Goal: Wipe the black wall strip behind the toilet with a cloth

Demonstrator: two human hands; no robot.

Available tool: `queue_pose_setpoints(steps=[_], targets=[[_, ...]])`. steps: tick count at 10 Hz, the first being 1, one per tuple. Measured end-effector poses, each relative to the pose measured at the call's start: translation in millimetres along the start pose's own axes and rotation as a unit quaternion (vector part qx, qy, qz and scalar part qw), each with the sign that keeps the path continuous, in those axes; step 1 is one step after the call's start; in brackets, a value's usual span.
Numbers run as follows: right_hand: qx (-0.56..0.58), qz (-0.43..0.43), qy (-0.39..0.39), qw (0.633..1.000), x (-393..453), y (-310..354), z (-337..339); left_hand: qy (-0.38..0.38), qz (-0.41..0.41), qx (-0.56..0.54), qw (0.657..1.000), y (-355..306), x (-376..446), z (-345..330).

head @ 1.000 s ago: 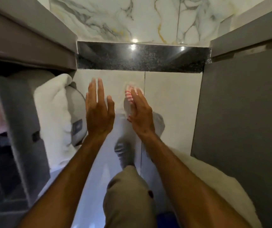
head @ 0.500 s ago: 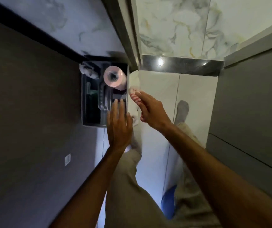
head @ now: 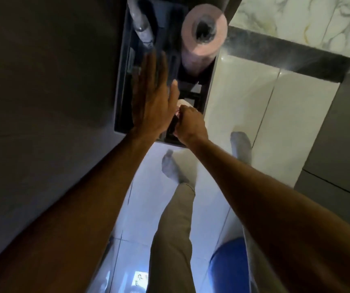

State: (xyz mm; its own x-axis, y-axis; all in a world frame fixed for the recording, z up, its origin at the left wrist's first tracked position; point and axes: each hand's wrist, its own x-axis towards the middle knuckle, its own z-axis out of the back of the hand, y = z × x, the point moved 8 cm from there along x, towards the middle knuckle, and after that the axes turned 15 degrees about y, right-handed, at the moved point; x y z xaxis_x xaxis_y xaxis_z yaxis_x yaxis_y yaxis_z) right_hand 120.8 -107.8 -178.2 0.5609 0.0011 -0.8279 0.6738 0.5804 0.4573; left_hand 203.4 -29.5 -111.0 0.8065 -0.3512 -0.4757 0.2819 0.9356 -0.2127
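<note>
My left hand (head: 151, 96) is flat with fingers apart, raised in front of a dark recessed wall niche (head: 123, 89). My right hand (head: 188, 123) is closed on a small pale cloth with pink stripes (head: 182, 103), at the niche's lower right corner, close beside the left hand. The glossy black wall strip (head: 286, 58) runs along the base of the marble wall at the upper right, well away from both hands.
A pink toilet paper roll (head: 203, 32) sits in the niche top, with a grey spray handle (head: 141, 28) to its left. A dark wall fills the left. White floor tiles (head: 243, 98), my legs and socked feet (head: 240, 144), a blue object (head: 226, 265) lie below.
The view has swung left and moved closer to the niche. My right hand with the cloth has moved from the open floor area to the niche's lower corner, and its fingers have closed tighter.
</note>
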Motion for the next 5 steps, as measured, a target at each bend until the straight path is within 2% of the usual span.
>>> queue_pose_setpoints(steps=[1, 2, 3, 4, 5], targets=[[-0.041, -0.005, -0.050, 0.998, 40.1, -24.8, -26.7, -0.028, -0.016, 0.041, 0.999, -1.3, 44.3, -30.0], [-0.078, 0.032, -0.043, 0.996, 67.2, -36.4, -53.3, -0.042, 0.009, 0.049, 0.998, 7.5, 65.1, -61.5], [-0.117, 0.024, 0.010, 0.993, 66.2, -42.4, -68.5, -0.072, 0.024, 0.055, 0.996, 9.2, 63.4, -67.5], [-0.062, 0.045, 0.046, 0.996, 11.0, -16.7, -37.1, -0.057, 0.019, 0.032, 0.998, 7.0, 54.1, -37.9], [-0.072, 0.053, 0.022, 0.996, -66.8, -0.1, 19.0, -0.039, 0.057, 0.009, 0.998, 6.0, 8.8, -8.7]])
